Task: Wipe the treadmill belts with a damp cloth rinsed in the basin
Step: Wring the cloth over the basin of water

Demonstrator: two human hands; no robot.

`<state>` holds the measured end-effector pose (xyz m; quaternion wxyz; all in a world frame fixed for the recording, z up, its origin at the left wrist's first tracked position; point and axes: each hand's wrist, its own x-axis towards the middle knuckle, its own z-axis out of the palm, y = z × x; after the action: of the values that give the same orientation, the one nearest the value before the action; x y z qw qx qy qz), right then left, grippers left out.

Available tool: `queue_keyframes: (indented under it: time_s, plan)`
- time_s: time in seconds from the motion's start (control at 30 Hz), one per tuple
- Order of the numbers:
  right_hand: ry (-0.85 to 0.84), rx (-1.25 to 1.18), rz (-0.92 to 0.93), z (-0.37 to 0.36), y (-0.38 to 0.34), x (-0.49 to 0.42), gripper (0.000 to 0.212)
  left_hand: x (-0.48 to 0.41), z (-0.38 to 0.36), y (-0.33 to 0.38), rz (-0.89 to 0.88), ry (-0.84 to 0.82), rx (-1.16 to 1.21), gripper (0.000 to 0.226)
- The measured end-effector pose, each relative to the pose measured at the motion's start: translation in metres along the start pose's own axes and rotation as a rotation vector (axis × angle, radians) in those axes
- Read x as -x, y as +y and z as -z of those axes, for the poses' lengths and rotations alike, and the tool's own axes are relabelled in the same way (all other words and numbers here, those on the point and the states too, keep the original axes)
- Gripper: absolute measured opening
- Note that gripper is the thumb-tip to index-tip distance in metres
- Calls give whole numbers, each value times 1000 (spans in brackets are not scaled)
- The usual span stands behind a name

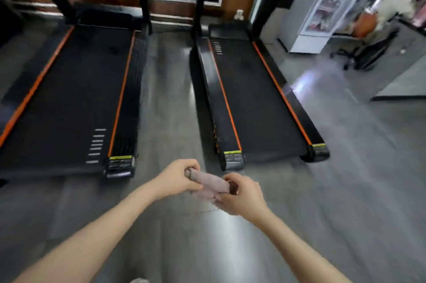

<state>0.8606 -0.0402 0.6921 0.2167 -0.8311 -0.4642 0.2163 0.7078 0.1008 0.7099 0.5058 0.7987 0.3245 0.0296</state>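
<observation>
Head view: both hands hold a rolled pale pinkish-grey cloth in the air above the glossy grey floor. The left hand curls round one end, and the right hand pinches the other. Ahead lie the left black treadmill belt and the right black treadmill belt, both edged in orange. A yellow-and-black label sits on a rear end cap, its print too blurred to read.

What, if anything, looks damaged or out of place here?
Only the cloth: rolled between the left hand and right hand, it trails a thin loose thread underneath, suggesting a frayed edge. The left belt and right belt look flat and intact.
</observation>
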Motion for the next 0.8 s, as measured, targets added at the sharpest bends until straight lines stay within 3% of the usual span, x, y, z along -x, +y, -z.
queue_keyframes:
  time_s: [0.17,0.4,0.5,0.57,0.7,0.8]
  plan:
    - [-120,-185,-195,83,117,-8,26,-86,-69,107,-118,-95,44,28]
    - [-69,-724,-368,177,243,-16,27,-205,-144,254,-304,-379,-31,17]
    - [-33,-848,-376,212,293,-24,48,-260,-181,324,-359,-508,-102,13]
    - [-2,-832,-408,234,327,-33,56,-293,-201,367,-364,-574,-77,12]
    - [154,-580,-468,283,396,-53,23,-361,-231,431,-396,-612,-106,12]
    - [163,-523,-442,332,447,-80,13,-416,-254,458,-381,-592,-114,12]
